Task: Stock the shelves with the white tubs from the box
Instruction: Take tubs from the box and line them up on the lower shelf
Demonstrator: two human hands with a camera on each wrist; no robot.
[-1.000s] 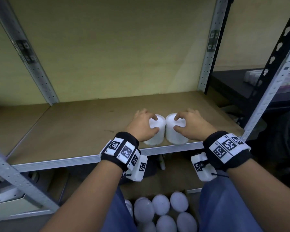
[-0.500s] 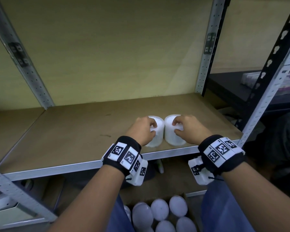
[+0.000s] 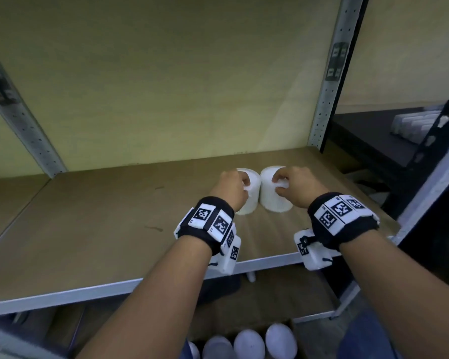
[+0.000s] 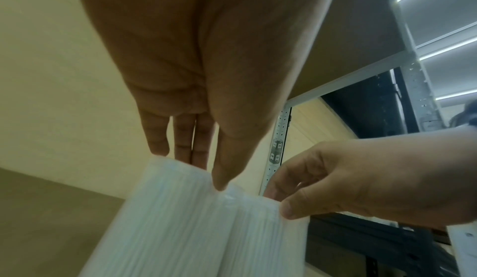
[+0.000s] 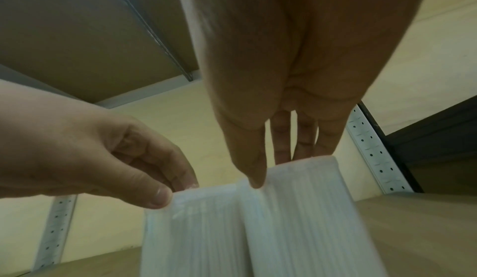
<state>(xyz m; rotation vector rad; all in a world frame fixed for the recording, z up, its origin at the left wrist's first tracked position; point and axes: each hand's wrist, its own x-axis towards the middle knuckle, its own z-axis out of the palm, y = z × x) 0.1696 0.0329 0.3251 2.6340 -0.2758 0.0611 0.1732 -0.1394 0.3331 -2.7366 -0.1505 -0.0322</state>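
Observation:
Two white ribbed tubs stand side by side and touching on the wooden shelf [image 3: 88,229], right of its middle. My left hand [image 3: 240,185] grips the top of the left tub [image 3: 253,200], thumb on the near rim and fingers on the far rim. My right hand [image 3: 285,183] grips the right tub [image 3: 270,203] the same way. The left wrist view shows the left tub [image 4: 167,220], the right tub [image 4: 265,240] and the right hand [image 4: 361,179]. In the right wrist view are the right tub [image 5: 309,220], the left tub [image 5: 201,230] and the left hand [image 5: 90,159].
Several more white tubs [image 3: 246,343] sit in a box on the floor below my arms. Grey perforated uprights stand at the shelf's back left [image 3: 18,120] and back right [image 3: 329,73]. A black shelving unit [image 3: 373,136] is at the right. Another shelf board hangs overhead [image 5: 77,26].
Both hands have pushed the two tubs from the shelf's front edge deeper toward the back wall, keeping them together. My fingers have curled tighter over the tub tops.

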